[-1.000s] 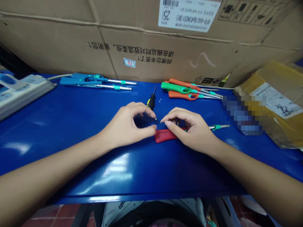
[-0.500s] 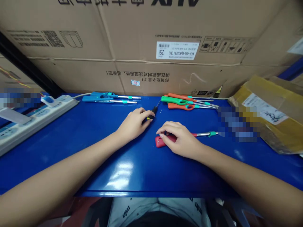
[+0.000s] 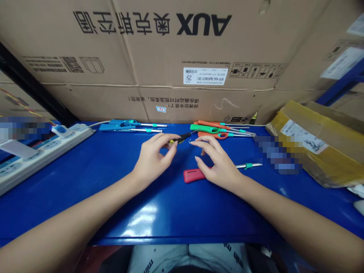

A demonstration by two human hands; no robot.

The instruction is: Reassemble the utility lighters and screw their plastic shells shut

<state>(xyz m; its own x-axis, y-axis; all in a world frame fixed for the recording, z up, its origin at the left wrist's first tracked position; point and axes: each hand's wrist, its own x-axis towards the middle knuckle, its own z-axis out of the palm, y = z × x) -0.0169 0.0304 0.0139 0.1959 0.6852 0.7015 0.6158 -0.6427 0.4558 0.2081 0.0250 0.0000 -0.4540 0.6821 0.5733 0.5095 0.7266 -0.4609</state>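
Observation:
My left hand pinches the rear of a screwdriver with a black and yellow handle between thumb and fingers; its thin shaft points right, toward the lighters at the back. My right hand is open, thumb and fingers curved and apart, with nothing seen between them. Under it lies a red long-nosed lighter, its metal tube and green collar showing to the right. The middle of this lighter is hidden by my right hand. Small white bits show just by my right fingertips.
Blue lighters lie at the back left, a green lighter and orange lighters at the back centre. A white power strip runs along the left. A taped parcel stands right; a large carton closes off the back.
My left hand has lifted the screwdriver and drawn it slightly left. My right hand's fingers have spread and reach further forward over the red lighter. The view has tilted up a little.

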